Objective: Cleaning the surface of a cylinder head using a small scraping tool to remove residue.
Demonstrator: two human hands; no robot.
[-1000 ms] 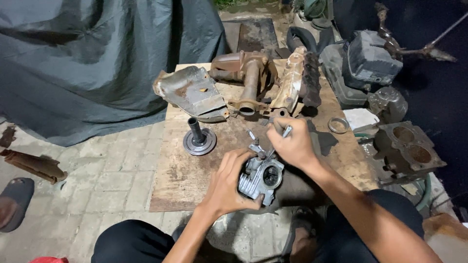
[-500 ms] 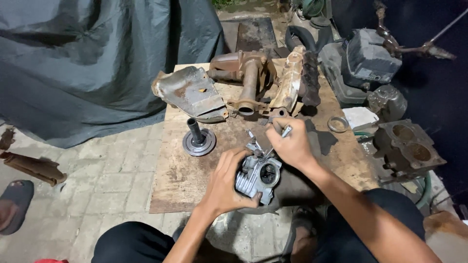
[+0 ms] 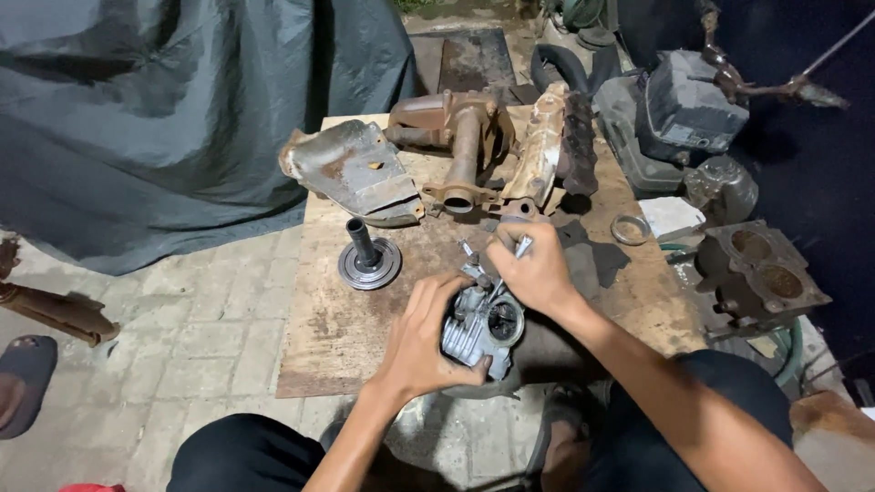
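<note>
Over the wooden board (image 3: 346, 328), both hands cradle a grimy silver carburetor (image 3: 481, 330).

Grey metal carburettor (image 3: 481, 330), bore upward

Carburetor (image 3: 480, 330) between left hand (image 3: 421, 342) and right hand (image 3: 536, 271), over wooden board (image 3: 365, 319).

— We record a wooden board (image 3: 365, 319) on brick paving (image 3: 182, 337), with a grey tarpaulin (image 3: 164, 118) behind it. On the board: a flanged spindle (image 3: 368, 260), a bent grey metal cover (image 3: 355, 173) and a rusty pipe manifold (image 3: 460, 146).

— Agreed. We add a metal ring (image 3: 631, 229) near the board's right edge, a two-bore engine block (image 3: 761, 269) beyond it, and a sandal (image 3: 23, 383) at far left.
</note>
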